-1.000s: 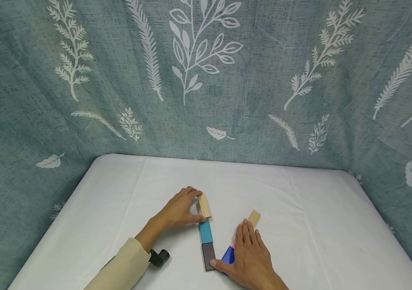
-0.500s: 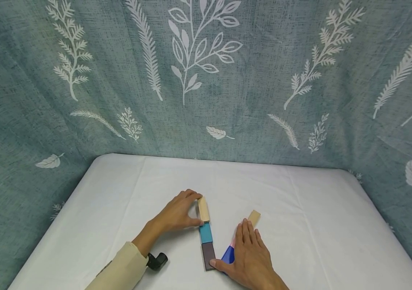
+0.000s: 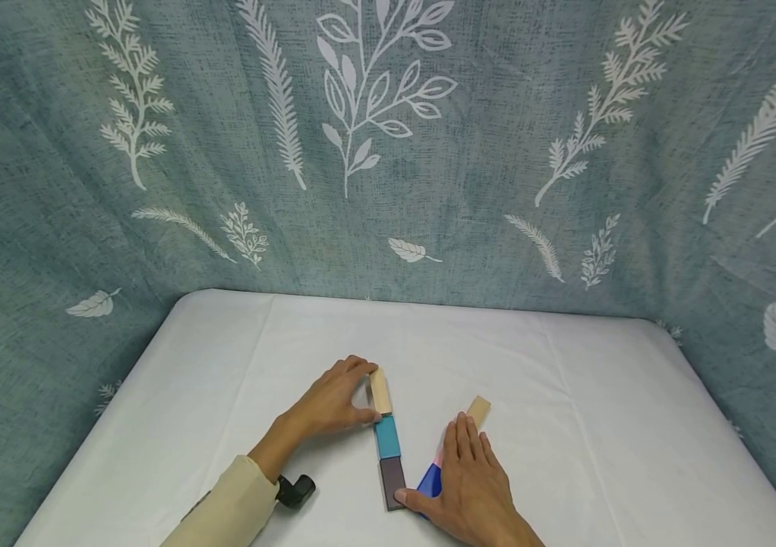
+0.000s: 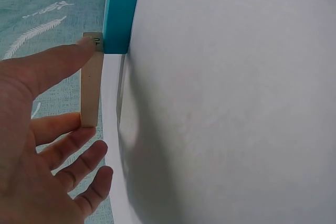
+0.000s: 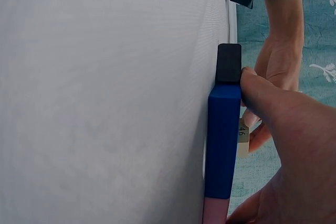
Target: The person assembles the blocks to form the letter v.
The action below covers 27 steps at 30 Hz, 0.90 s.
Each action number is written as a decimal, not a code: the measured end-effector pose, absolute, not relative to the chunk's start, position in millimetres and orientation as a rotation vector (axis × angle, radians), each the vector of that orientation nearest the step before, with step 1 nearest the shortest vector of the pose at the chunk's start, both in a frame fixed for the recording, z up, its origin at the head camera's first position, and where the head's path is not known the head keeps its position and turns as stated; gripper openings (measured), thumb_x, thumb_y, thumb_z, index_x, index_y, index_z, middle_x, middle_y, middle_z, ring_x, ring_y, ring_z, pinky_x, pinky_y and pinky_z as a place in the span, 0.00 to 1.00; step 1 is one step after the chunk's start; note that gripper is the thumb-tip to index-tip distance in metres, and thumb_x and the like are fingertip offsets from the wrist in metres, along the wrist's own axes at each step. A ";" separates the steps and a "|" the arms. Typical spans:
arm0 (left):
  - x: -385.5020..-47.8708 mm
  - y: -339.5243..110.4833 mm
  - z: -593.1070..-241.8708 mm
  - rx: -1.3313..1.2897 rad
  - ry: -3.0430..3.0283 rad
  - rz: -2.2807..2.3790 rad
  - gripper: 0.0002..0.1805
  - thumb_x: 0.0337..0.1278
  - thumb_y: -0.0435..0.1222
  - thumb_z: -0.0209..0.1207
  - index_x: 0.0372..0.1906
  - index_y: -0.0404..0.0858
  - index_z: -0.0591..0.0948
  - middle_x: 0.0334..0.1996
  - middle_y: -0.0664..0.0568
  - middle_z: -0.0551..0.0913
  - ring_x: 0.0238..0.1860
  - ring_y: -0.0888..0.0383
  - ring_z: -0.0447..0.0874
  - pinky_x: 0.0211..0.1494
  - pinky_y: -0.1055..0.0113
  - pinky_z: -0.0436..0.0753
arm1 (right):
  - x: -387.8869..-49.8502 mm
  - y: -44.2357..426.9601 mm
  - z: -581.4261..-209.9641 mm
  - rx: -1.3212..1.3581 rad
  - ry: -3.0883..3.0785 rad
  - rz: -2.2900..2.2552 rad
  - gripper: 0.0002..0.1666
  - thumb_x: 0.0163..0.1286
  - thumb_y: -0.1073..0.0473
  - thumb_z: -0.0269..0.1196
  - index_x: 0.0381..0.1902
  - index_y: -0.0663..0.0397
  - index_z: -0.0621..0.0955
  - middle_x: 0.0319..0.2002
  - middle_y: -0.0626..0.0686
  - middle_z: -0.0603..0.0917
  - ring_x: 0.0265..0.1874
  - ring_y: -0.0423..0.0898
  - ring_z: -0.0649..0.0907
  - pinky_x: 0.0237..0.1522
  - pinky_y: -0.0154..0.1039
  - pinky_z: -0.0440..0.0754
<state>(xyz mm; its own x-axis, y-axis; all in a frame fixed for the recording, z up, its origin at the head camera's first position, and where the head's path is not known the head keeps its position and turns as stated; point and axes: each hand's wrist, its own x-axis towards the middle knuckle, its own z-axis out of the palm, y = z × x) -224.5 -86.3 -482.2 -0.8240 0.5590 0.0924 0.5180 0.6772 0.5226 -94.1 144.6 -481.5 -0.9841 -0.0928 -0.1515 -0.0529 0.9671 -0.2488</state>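
My left hand pinches a plain wooden block lengthwise, thumb at its near end and fingertips at the far end. In the left wrist view a small printed mark shows on this wooden block. Its near end meets a teal block, and a dark grey block continues the row. With straight fingers, my right hand lies over a second, slanted row. That row has a blue block, a pink block and another wooden block. The right thumb touches the dark block.
Both rows lie on a white-covered table, spread apart at their far ends. A patterned teal curtain hangs behind and at the sides. A black wrist device sits at the left sleeve cuff.
My left hand has brought the wooden block slightly nearer, then shifted it a little left and away. The right hand and its slanted row stay put.
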 end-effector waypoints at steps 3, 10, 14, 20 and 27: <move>-225.2 -86.2 -483.3 0.898 2.801 0.836 0.42 0.52 0.49 0.73 0.71 0.38 0.72 0.65 0.46 0.73 0.67 0.46 0.70 0.67 0.47 0.72 | -94.4 144.5 -481.8 -0.105 2.948 -0.370 0.82 0.49 0.11 0.57 0.75 0.76 0.56 0.76 0.73 0.53 0.76 0.66 0.54 0.75 0.60 0.50; -227.1 -85.6 -484.8 0.909 2.788 0.823 0.42 0.52 0.48 0.73 0.70 0.37 0.73 0.65 0.44 0.73 0.65 0.45 0.71 0.66 0.46 0.72 | -94.9 144.4 -482.3 -0.104 2.952 -0.356 0.82 0.48 0.11 0.57 0.75 0.76 0.56 0.76 0.73 0.53 0.77 0.66 0.54 0.75 0.60 0.50; -228.0 -85.4 -485.1 0.902 2.778 0.817 0.41 0.53 0.49 0.73 0.70 0.37 0.73 0.65 0.44 0.74 0.65 0.45 0.71 0.67 0.47 0.71 | -94.6 144.2 -482.3 -0.100 2.955 -0.353 0.82 0.48 0.11 0.58 0.75 0.75 0.56 0.76 0.73 0.53 0.77 0.66 0.54 0.75 0.60 0.50; -228.6 -86.0 -485.2 0.894 2.761 0.810 0.40 0.54 0.50 0.72 0.70 0.38 0.74 0.65 0.44 0.74 0.65 0.44 0.71 0.67 0.45 0.70 | -94.1 143.7 -482.7 -0.096 2.960 -0.358 0.81 0.48 0.12 0.59 0.75 0.75 0.57 0.76 0.72 0.53 0.76 0.65 0.55 0.75 0.60 0.50; -227.7 -86.3 -485.6 0.887 2.765 0.792 0.41 0.54 0.51 0.72 0.70 0.38 0.74 0.68 0.45 0.72 0.67 0.44 0.70 0.68 0.45 0.69 | -94.3 143.2 -482.3 -0.086 2.954 -0.365 0.82 0.48 0.12 0.59 0.75 0.75 0.56 0.77 0.72 0.53 0.77 0.65 0.54 0.75 0.60 0.50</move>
<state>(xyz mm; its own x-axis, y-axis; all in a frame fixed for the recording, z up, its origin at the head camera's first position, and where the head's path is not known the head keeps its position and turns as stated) -227.7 -86.3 -485.6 -0.8183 0.5738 0.0340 0.5049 0.6891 0.5199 -94.3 143.2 -482.3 -0.9850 -0.0766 -0.1546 -0.0367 0.9686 -0.2460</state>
